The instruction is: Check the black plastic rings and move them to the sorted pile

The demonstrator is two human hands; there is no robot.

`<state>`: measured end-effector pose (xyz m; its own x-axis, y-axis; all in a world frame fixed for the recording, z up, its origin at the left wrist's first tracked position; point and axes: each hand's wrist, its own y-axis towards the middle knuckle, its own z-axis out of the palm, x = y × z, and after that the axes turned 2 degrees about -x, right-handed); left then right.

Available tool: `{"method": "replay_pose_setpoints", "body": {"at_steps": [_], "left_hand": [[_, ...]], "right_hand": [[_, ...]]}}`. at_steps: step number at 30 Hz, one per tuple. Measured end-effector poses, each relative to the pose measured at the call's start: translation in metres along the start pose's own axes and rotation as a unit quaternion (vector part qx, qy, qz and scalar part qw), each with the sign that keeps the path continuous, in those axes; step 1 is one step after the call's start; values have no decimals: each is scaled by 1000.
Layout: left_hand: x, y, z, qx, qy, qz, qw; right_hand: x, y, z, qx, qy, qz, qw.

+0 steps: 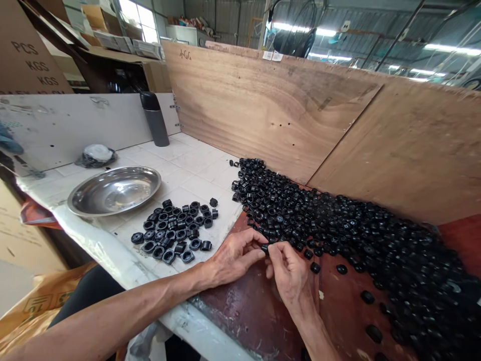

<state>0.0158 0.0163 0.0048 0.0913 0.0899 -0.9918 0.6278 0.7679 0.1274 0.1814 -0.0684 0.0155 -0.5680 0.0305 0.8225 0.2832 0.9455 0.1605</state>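
Between the fingertips of both hands is a small black plastic part (265,247), mostly covered by the fingers. My left hand (237,254) pinches it from the left, thumb and forefinger closed on it. My right hand (288,268) closes on it from the right with the fingers curled. Just beyond the hands spreads a large heap of small black plastic parts (323,220), running from the back of the table to the right edge. To the left of my left hand lies a smaller group of black ring-shaped caps (176,228) on the white tiled surface.
A shallow steel bowl (112,193) sits at the left, with a dark bottle (155,120) and a wrapped bundle (96,155) behind it. Wooden boards (263,105) wall the back. The reddish-brown board (240,311) lies under my hands. Cardboard boxes (154,72) stand beyond.
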Motion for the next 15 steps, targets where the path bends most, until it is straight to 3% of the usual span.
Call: {"method": "replay_pose_setpoints", "body": {"at_steps": [2,4,7,9,11,13,15], "left_hand": [[1,1,1,16,-85,-56,995],[1,1,1,22,-105,-64,992],[1,0,0,-5,2,20,1000],[0,0,0,-16,25,42,999],[1,1,0,1,-44,-9,999],[1,1,0,24,-119,-66,990],[1,1,-1,25,-110,-67,991]], "right_hand": [[-2,0,1,-11,-4,-54,998],[-4,1,3,-14,-10,-79,997],[-3,2,8,10,54,10,998],[0,3,9,25,93,63,993],[3,2,8,8,76,31,997],[4,1,6,-22,36,-43,998],[4,1,7,-25,40,-62,997]]}}
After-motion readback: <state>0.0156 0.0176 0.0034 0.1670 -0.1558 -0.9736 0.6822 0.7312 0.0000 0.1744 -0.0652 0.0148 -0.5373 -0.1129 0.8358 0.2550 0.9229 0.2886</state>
